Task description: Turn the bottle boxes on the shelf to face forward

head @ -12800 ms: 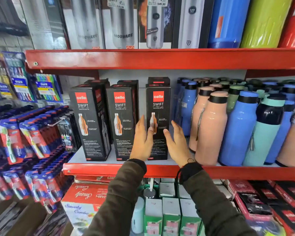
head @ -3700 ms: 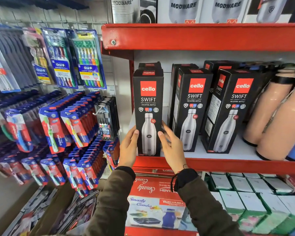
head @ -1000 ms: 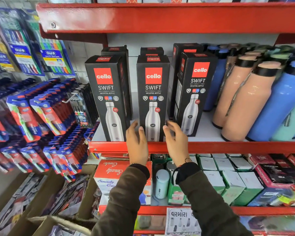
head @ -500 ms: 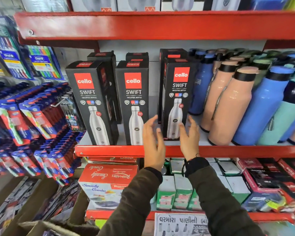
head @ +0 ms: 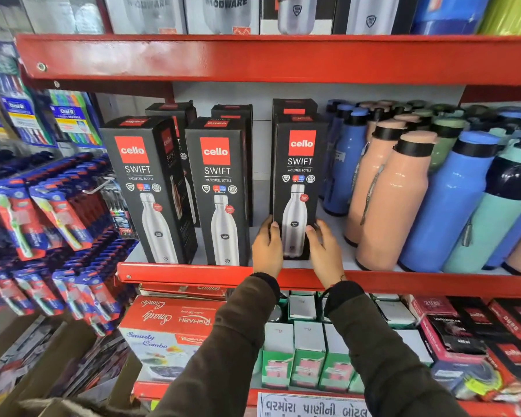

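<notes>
Three black cello SWIFT bottle boxes stand along the front of the red shelf, each showing its face with the steel bottle picture. The left box is turned slightly, so its right side shows. The middle box faces front. My left hand and my right hand clasp the lower sides of the right box, which stands upright and faces front. More black boxes stand in a row behind.
Pink, blue and teal bottles crowd the shelf just right of the held box. Toothbrush packs hang at left. Modware boxes fill the shelf above. Red, green and white cartons sit on the shelf below.
Both hands have closed on the sides of the right box, which they were only reaching for half a second ago. The box now faces squarely front. A second ago they held the middle box.
</notes>
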